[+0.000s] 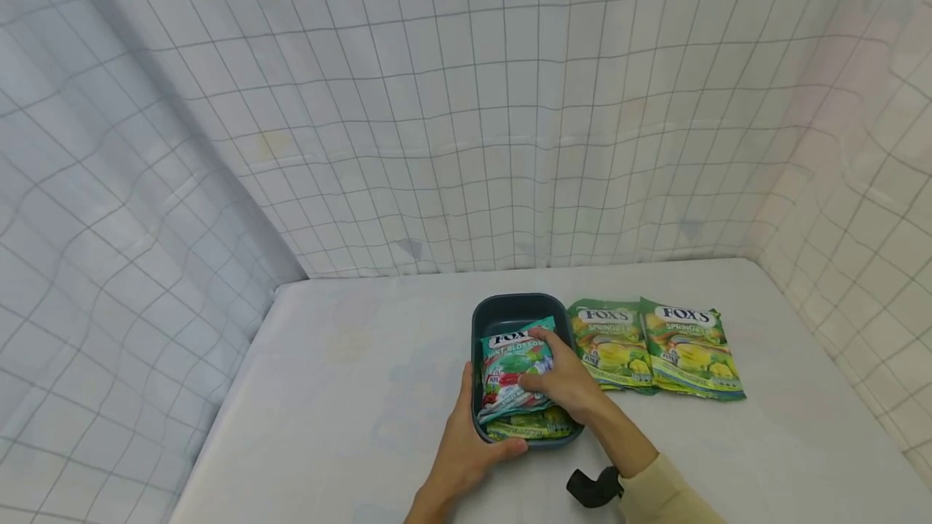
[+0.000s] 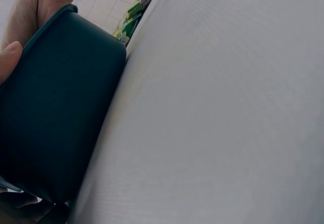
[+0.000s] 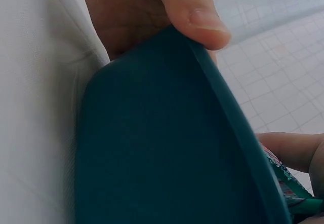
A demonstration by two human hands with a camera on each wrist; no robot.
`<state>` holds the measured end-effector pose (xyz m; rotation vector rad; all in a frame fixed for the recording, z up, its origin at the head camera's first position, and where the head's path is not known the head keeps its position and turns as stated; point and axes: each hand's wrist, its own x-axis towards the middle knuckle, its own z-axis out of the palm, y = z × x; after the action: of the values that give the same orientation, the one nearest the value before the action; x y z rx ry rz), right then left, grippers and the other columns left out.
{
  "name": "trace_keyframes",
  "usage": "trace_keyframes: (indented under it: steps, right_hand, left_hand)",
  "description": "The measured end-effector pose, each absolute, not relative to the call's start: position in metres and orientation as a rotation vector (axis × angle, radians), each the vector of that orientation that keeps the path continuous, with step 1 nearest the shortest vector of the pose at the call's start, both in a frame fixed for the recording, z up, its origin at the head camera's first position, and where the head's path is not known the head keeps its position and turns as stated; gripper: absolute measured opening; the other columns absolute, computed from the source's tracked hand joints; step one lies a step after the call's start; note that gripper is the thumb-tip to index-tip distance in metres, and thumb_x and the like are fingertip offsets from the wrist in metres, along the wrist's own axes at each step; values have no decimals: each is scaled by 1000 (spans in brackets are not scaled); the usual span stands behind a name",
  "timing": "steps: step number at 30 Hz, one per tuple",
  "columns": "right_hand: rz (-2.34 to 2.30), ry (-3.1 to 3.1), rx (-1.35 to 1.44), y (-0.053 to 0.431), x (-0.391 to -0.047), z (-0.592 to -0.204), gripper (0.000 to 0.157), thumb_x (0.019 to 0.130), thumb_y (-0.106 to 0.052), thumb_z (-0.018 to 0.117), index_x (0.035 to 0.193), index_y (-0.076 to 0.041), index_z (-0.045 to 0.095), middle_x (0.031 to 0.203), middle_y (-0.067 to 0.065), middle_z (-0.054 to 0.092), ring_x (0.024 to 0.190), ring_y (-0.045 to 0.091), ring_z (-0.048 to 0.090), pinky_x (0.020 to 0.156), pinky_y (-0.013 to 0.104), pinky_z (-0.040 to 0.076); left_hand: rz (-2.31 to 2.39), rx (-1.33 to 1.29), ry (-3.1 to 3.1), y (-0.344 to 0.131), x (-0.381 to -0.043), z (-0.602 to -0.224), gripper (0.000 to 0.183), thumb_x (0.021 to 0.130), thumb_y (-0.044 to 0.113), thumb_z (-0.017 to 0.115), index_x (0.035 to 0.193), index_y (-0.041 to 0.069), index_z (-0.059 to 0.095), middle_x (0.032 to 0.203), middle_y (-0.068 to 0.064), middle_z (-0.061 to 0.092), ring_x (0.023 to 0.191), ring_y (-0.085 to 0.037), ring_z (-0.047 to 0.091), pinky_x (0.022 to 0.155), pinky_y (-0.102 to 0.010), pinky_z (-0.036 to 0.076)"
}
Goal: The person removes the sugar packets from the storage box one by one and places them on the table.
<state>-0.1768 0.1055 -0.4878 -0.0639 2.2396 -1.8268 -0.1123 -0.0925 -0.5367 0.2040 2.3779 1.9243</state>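
A dark teal rectangular container (image 1: 510, 308) stands on the white-covered table. My left hand (image 1: 464, 443) grips its near left corner, thumb over the near rim and fingers along the left side. In the container lies a teal Fox's candy packet (image 1: 506, 362), labelled Mint Blossom, on top of a yellow-green packet (image 1: 531, 427) that shows at the near end. My right hand (image 1: 571, 382) reaches over the right rim and holds the teal packet, thumb and forefinger on its face. The other right fingers are hidden. The right wrist view shows the left thumb (image 3: 202, 24) hooked over the rim.
Two yellow-green Fox's packets, a left one (image 1: 612, 346) and a right one (image 1: 692, 350), lie flat right of the container, slightly overlapping. A black curved piece (image 1: 593, 489) sits by the right sleeve. White grid-patterned sheets (image 1: 466, 103) enclose the table's back and sides.
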Motion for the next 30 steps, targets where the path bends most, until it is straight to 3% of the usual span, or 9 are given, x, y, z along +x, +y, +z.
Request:
trace_keyframes:
  steps: [15, 30]
  right_hand:
    - [-1887, 2239, -54, 106, -177, -486, 79, 82, 3, 80, 151, -17, 48, 135, 19, 56, 97, 27, 62, 81, 42, 54]
    - [-1864, 2290, -69, 114, -170, -470, 78, 83, -3, 83, 151, -24, 49, 151, 19, 44, 124, 38, 51, 96, 55, 47]
  left_hand:
    - [1920, 207, 2381, -92, -113, -536, 131, 75, 38, 92, 165, 13, 0, 164, -5, 30, 146, -25, 34, 114, -55, 32]
    - [1918, 203, 2384, -93, -113, -538, 132, 73, 34, 94, 165, 14, 2, 163, -2, 32, 146, -22, 33, 115, -54, 29]
